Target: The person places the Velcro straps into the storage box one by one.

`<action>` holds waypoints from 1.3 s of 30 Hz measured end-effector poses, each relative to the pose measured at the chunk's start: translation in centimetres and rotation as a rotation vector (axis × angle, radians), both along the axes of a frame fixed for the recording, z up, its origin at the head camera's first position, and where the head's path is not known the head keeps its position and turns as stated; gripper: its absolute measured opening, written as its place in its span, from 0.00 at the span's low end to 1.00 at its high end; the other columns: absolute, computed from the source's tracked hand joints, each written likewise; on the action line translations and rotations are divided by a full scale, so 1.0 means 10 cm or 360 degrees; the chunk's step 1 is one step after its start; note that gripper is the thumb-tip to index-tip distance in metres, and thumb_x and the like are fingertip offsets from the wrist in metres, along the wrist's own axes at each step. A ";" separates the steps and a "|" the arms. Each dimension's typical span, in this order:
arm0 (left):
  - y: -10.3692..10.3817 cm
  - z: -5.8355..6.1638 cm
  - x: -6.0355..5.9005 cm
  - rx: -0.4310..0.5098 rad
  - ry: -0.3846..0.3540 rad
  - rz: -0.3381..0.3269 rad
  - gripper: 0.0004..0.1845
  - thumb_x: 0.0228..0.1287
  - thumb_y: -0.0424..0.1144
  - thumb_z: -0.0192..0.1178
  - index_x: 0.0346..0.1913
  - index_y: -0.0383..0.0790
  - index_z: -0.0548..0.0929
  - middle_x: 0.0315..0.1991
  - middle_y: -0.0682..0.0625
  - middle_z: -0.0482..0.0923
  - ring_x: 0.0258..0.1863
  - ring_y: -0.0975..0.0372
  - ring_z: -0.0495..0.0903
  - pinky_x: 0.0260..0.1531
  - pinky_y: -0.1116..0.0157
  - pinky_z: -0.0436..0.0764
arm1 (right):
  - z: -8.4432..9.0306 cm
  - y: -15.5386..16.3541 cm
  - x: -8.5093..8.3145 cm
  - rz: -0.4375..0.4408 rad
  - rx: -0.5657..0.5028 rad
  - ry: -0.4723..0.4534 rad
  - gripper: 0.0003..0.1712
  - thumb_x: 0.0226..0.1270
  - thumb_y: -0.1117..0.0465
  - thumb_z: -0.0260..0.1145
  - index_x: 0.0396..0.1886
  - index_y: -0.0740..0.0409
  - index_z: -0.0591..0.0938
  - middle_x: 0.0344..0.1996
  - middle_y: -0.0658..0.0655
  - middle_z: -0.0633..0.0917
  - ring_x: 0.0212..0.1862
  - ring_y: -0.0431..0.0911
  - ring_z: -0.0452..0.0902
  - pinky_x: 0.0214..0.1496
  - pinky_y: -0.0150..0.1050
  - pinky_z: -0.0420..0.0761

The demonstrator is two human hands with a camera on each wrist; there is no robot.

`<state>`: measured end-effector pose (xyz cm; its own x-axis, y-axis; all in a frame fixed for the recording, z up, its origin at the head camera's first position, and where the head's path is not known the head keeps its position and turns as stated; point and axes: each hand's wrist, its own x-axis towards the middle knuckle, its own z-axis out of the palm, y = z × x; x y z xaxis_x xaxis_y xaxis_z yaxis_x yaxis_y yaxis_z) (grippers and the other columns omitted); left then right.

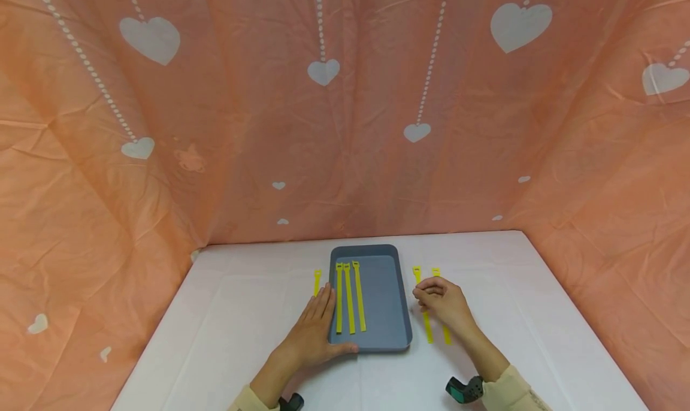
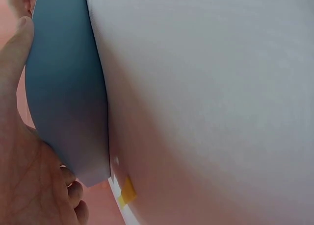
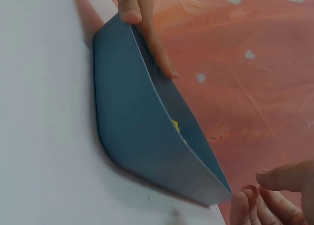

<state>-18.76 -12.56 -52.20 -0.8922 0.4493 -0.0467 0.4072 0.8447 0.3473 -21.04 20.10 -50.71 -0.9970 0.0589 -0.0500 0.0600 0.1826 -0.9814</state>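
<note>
A grey-blue tray (image 1: pixel 385 303) lies lengthwise on the white table, and three yellow cable ties (image 1: pixel 349 300) lie inside along its left half. My left hand (image 1: pixel 312 339) rests against the tray's left side with straight fingers, its thumb along the near rim. Beyond those fingers, another yellow cable tie (image 1: pixel 317 279) shows on the table, partly hidden. My right hand (image 1: pixel 447 306) hovers right of the tray with loosely bent fingers; in the right wrist view thumb and fingers (image 3: pixel 282 181) hold nothing visible. Partly behind that hand are two yellow cable ties (image 1: pixel 428 330).
The white table (image 1: pixel 215 339) extends to both sides of the tray. An orange curtain with white hearts (image 1: pixel 345 159) stands behind and along both sides. Dark wrist devices (image 1: pixel 466 390) sit near the sleeves.
</note>
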 end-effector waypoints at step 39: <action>0.01 0.01 0.01 0.0011 0.0000 0.0009 0.71 0.60 0.79 0.65 0.87 0.31 0.45 0.88 0.37 0.37 0.88 0.45 0.40 0.85 0.46 0.49 | -0.26 0.49 0.18 -0.0160 0.0353 -0.0081 0.17 0.73 0.67 0.73 0.53 0.75 0.84 0.38 0.61 0.89 0.34 0.45 0.85 0.32 0.33 0.84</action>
